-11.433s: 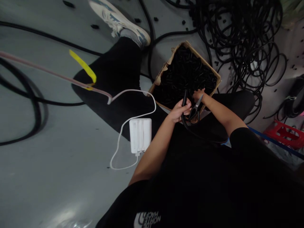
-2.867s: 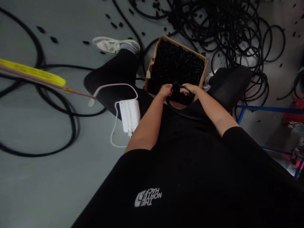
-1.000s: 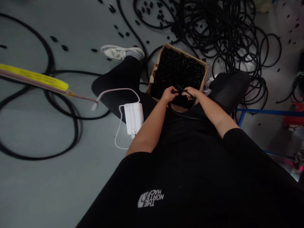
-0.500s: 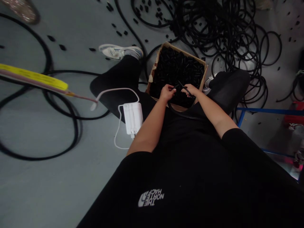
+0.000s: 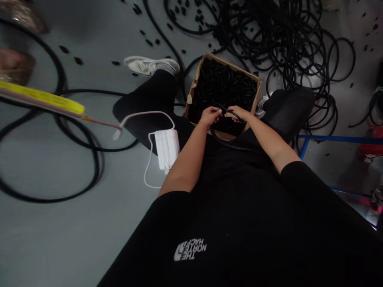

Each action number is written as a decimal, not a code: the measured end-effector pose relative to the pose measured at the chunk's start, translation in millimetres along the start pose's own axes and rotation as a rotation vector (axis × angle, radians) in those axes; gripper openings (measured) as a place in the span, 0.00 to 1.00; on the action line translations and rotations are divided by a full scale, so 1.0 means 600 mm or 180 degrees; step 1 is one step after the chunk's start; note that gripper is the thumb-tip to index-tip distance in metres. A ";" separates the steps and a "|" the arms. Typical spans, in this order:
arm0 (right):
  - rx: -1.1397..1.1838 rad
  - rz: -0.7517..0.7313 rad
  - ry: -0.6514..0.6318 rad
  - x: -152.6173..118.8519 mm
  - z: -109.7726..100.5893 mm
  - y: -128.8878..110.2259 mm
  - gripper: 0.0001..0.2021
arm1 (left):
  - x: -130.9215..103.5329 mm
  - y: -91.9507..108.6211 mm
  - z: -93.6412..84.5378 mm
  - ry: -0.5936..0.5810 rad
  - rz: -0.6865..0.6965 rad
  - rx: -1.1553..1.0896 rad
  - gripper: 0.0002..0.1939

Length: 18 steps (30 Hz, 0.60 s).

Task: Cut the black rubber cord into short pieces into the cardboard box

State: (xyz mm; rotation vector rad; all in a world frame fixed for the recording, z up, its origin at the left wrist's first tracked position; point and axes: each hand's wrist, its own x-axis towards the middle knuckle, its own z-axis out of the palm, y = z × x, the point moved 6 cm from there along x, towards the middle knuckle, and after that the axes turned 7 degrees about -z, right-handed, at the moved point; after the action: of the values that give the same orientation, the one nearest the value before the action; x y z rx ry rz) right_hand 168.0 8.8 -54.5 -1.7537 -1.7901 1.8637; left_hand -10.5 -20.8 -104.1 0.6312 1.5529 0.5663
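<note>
My left hand (image 5: pixel 211 116) is closed around the end of a black hose (image 5: pixel 220 140), which curves back across my lap. In my right hand (image 5: pixel 237 112) is a pair of dark-handled scissors (image 5: pixel 239 118), the blades pointing left and meeting the hose end at my left fingertips. How far apart the blades are is too small to tell. Both hands are above the near part of an open cardboard box (image 5: pixel 194 84). Short black hose pieces (image 5: pixel 224 81) fill this box, which stands on the floor between my legs.
A large tangle of black hose (image 5: pixel 266 36) lies beyond the box, with loose pieces scattered around. Wide hose loops (image 5: pixel 97 159) spread at left. A white power bank (image 5: pixel 166 149) with a cable hangs by my left forearm. A blue metal frame (image 5: pixel 338 138) is at right.
My right hand has shifted slightly left with the scissors, bringing the blades to the hose at my left fingers. A blurred reddish-brown shape has appeared at the far left edge.
</note>
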 end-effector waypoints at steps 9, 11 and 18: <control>-0.0294 0.0179 -0.0123 -0.002 0.000 0.012 0.10 | -0.002 -0.003 -0.004 0.0074 -0.0095 0.0213 0.15; -0.0237 0.0062 -0.0110 -0.002 0.000 0.011 0.10 | -0.002 -0.003 -0.003 -0.0011 -0.0038 0.0269 0.13; -0.0886 -0.0357 0.0136 0.008 -0.021 0.004 0.06 | 0.009 -0.006 -0.005 0.0081 -0.0110 0.0207 0.09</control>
State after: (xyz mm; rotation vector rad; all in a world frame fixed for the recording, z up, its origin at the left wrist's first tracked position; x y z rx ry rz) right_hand 176.3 19.6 -55.5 -1.7127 -2.1697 1.5879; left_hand -13.8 -19.8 -110.4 0.6474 1.6084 0.5012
